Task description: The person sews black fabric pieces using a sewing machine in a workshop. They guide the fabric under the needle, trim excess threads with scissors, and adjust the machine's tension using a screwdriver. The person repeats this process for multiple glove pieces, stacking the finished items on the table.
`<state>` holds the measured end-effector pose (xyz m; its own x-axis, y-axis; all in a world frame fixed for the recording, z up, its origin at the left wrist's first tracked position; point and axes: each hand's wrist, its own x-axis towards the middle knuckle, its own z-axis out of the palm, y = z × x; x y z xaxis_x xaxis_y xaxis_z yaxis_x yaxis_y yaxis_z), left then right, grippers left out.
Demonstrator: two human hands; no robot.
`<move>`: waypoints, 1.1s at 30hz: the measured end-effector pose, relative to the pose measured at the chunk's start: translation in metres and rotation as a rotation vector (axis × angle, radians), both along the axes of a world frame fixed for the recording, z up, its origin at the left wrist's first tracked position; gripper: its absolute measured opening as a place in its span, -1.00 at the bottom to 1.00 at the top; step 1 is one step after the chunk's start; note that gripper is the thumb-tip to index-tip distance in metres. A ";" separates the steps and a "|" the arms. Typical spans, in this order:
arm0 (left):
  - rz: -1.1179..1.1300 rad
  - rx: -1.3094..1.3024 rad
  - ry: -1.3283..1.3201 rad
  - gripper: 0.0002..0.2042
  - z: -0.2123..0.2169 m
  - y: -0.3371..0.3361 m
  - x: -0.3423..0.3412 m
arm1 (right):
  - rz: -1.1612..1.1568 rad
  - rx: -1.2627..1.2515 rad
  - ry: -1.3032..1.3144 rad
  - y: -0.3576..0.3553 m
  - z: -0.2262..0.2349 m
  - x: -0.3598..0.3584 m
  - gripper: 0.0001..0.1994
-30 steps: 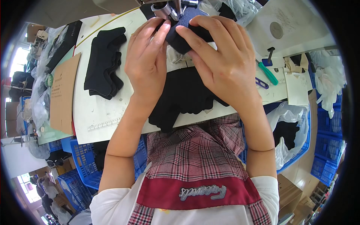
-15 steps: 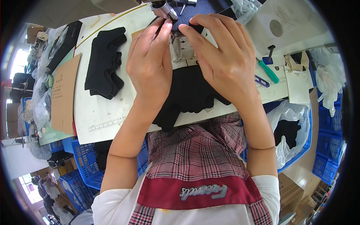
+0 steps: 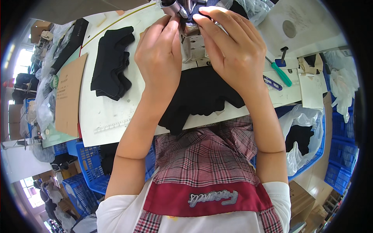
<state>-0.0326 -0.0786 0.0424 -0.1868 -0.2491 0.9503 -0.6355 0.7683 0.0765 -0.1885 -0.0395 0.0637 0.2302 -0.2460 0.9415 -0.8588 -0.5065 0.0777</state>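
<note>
Flanking one navy cloth (image 3: 197, 8): two hands (image 3: 160, 56) (image 3: 241, 52).

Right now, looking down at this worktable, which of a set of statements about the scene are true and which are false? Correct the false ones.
1. The left hand and the right hand are both near the dark blue cloth. True.
2. The green-handled tool is in the right hand's grip. False: it lies on the white table.
3. A stack of black cloth pieces lies to the left of the left hand. True.
4. The cardboard sheet is to the right of the right hand. False: it is on the far left.
5. The plastic bag on the right has black cloth in it. True.
6. The apron is plain green. False: it is checked, with a dark red band.
</note>
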 end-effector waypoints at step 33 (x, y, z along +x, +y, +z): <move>-0.512 1.260 0.862 -0.64 -0.004 -0.030 0.006 | 0.229 0.300 -0.247 0.012 0.003 -0.001 -0.78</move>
